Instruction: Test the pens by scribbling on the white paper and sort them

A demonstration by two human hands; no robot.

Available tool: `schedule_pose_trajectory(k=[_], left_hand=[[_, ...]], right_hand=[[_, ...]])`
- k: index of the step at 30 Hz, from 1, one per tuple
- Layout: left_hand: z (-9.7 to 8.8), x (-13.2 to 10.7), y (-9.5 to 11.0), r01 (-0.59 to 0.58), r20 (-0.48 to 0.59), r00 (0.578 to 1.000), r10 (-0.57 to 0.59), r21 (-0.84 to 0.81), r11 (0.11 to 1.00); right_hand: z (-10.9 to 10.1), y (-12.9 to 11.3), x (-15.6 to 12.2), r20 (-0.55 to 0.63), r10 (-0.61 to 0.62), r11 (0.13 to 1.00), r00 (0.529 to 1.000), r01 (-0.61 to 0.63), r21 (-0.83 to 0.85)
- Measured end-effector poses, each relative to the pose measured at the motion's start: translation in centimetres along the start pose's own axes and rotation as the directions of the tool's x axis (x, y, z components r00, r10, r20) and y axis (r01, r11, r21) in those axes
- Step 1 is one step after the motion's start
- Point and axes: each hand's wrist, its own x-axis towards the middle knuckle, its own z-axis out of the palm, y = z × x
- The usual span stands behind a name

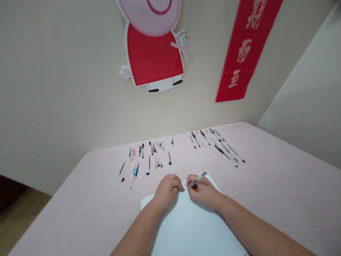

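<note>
White is the sheet [191, 227], which I take as the landmark, and it lies on a pink surface [279, 177] between the two forearms. On the far part of the sheet, the right hand [201, 190] has its fingers clamped on a slim pen [200, 177], whose tail leans up and to the right, while its tip points down at the sheet. I cannot tell if the tip really touches. Just beside it, the left hand [167, 190] rests at the far edge of the sheet with its fingers bent and close together; whether they pinch something, I cannot tell. For good handling of the pen, in my judgement, the grip should be near the tip but not hard, and the left hand should press the sheet flat without entering the pen's path. Because the tip is so near the far edge, short and light strokes seem safer, since the pen may slip off there. Beyond the sheet to the left lie loose pen parts [148, 173], with black caps and clear tubes among them; beyond it to the right lies a group of pens [226, 155], well apart from those parts.
</note>
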Motion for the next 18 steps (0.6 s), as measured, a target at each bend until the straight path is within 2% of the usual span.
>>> schedule_pose_trajectory(k=[7, 18], left_hand=[[0.12, -0.10, -0.48, -0.011, -0.001, 1.000, 0.011, 0.006, 1.000], [-0.02, -0.07, -0.16, -0.012, -0.001, 1.000, 0.012, 0.005, 1.000]], right_hand=[[0.05, 0.21, 0.08, -0.003, 0.001, 1.000, 1.000, -0.001, -0.012], [0.13, 0.42, 0.07, -0.003, -0.013, 0.999, 1.000, 0.013, 0.034]])
